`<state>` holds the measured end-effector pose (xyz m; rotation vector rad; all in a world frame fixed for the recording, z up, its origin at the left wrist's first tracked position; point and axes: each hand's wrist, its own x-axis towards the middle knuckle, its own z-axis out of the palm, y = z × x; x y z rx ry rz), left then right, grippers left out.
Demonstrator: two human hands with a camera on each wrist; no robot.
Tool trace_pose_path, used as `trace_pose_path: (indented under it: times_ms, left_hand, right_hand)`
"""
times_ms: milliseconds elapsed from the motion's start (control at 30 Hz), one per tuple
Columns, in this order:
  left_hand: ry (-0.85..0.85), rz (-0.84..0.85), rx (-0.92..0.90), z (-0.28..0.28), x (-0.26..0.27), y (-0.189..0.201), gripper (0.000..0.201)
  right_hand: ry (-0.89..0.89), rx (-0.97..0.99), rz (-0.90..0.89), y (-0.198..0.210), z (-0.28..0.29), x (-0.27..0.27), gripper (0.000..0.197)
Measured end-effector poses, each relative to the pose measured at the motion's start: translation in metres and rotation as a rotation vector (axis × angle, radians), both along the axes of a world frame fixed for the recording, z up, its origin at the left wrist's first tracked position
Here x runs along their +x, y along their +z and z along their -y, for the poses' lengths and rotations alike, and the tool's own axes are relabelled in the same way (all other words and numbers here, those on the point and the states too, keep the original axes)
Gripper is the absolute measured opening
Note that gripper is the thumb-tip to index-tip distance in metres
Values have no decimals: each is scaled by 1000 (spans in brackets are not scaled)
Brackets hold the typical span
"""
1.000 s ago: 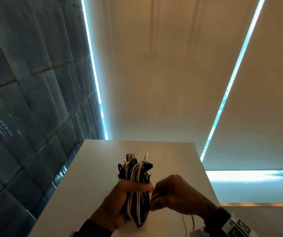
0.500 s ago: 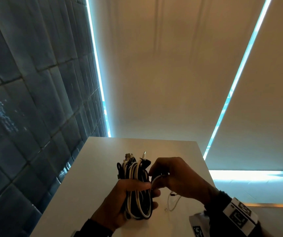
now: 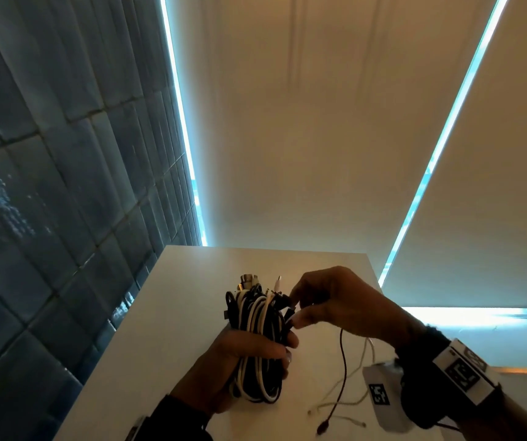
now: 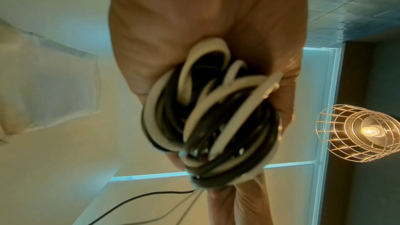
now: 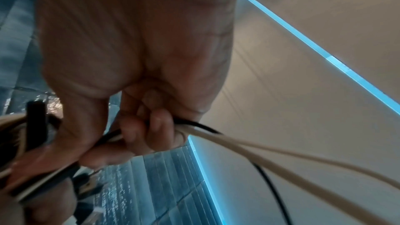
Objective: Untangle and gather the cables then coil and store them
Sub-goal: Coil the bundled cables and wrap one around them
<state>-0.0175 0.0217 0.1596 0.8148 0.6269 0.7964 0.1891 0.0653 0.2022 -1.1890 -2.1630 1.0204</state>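
Observation:
A bundle of black and white cables is coiled into long loops, with plugs sticking out of its far end. My left hand grips the bundle round its middle above the white table; the left wrist view shows the loops end-on in the fist. My right hand pinches loose black and white cable ends at the bundle's upper right. Their free tails hang down and trail on the table.
A dark tiled wall runs along the table's left edge. Beige blinds with bright gaps stand behind the table. A wire-caged lamp shows in the left wrist view.
My right hand has moved up from the bundle's middle to its upper right, drawing the loose tails with it. The left hand keeps its grip.

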Motion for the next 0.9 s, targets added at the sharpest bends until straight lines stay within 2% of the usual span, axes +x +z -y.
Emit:
trace_pose_path:
  times_ms: [100, 233, 333, 433, 567, 633, 700, 800, 867, 900]
  left_hand:
    - [-1, 17, 11, 2, -3, 2, 35]
    - [40, -22, 16, -2, -10, -1, 48]
    - [112, -28, 12, -7, -14, -4, 36]
    - [138, 39, -52, -9, -14, -5, 40]
    - [89, 52, -145, -7, -7, -8, 42]
    - [64, 1, -147, -4, 1, -7, 40]
    - [66, -48, -148, -2, 9, -8, 44]
    - [89, -24, -211, 1, 18, -10, 34]
    - [135, 69, -241, 1, 20, -13, 25]
    - [169, 127, -250, 1, 19, -16, 28]
  right_hand:
    - [-21, -12, 7, 0, -2, 14, 3]
    - [-42, -72, 42, -5, -1, 33, 19]
    - [-98, -267, -12, -12, 2, 47, 33]
    - [-228, -365, -114, -20, 5, 50, 38]
    - [-461, -96, 2, -26, 1, 29, 31]
    - [-569, 36, -64, -25, -1, 15, 29]
    - [-600, 140, -130, -16, 1, -2, 24]
    - [-491, 279, -116, 3, 13, -30, 19]
    - [-339, 349, -66, 6, 24, -44, 20]
    - [-270, 388, -18, 3, 30, -50, 21]
